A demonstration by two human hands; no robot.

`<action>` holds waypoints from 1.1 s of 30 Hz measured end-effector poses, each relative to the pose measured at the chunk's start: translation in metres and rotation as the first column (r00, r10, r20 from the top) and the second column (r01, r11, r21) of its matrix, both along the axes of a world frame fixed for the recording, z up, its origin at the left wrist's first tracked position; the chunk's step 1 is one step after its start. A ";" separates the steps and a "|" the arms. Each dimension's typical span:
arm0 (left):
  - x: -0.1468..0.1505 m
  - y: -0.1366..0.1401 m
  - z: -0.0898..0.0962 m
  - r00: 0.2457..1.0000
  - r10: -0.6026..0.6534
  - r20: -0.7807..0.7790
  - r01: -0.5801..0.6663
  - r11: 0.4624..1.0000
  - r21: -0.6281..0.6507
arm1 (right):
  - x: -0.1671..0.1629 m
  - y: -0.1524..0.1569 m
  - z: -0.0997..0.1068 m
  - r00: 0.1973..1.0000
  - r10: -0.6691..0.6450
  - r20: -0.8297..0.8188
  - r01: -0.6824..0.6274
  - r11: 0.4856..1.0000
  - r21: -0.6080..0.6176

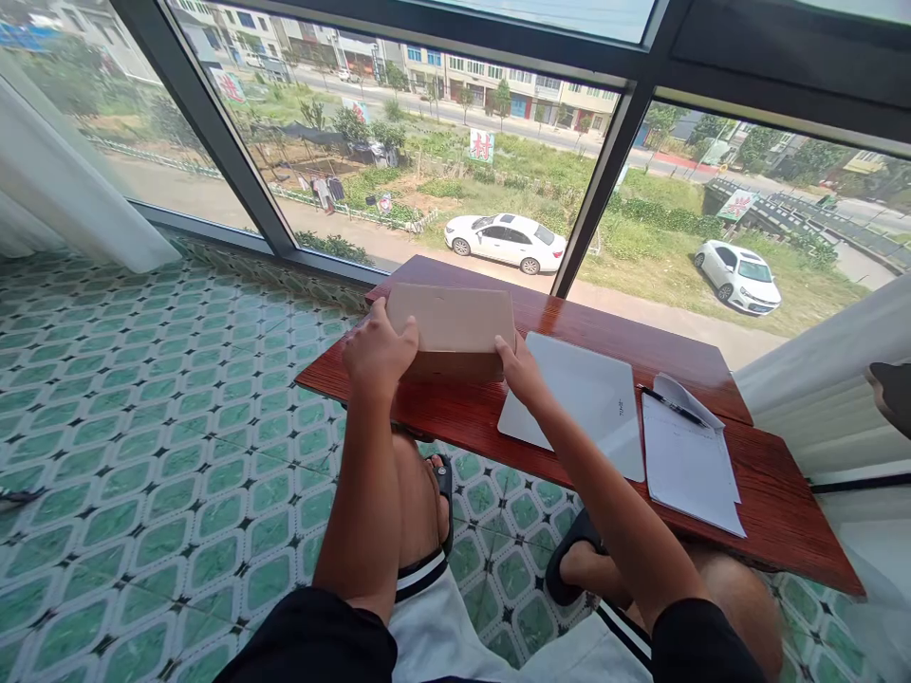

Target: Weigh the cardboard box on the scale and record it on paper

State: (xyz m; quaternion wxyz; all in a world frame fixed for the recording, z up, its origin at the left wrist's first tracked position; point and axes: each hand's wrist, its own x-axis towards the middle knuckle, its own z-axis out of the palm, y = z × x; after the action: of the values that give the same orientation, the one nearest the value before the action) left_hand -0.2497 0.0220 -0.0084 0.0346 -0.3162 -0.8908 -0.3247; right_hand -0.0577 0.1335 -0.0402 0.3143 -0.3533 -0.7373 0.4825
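A plain brown cardboard box (455, 320) is at the left part of the dark red wooden table (455, 410), its lid side up and closed. My left hand (381, 346) grips its left end, thumb on the top edge and fingers along the far left side. At the box's right front corner, my right hand (521, 368) holds on with the thumb in front; its other fingers are mostly hidden behind the box. Whether the box rests fully on the table or is slightly raised, I cannot tell. Close to my right hand lies a closed silver laptop (580, 403).
Right of the laptop are white paper sheets (687, 465) with a black pen (673, 406) on top. A large window with dark frames (602, 190) stands behind the table. White curtains (840, 379) hang at both sides. Green patterned tiles (177, 427) cover the floor.
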 end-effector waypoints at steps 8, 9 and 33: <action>0.018 0.003 0.010 1.000 -0.005 0.009 0.003 0.969 0.247 | 0.030 -0.003 0.022 0.998 -0.045 -0.037 0.049 0.994 0.095; 0.022 0.004 0.012 1.000 -0.009 0.022 0.003 0.967 0.253 | 0.034 -0.003 0.023 0.998 -0.052 -0.042 0.056 0.993 0.104; 0.118 0.040 0.005 0.868 -0.496 -0.017 0.405 0.688 0.603 | 0.164 0.008 0.011 0.966 -0.241 -0.093 0.257 0.938 0.235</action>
State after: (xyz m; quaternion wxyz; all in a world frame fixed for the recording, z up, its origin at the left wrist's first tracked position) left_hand -0.1321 0.0623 -0.0034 -0.0159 -0.4740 -0.6400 -0.6046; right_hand 0.1063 0.1414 -0.0291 0.4371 -0.3868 -0.7302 0.3553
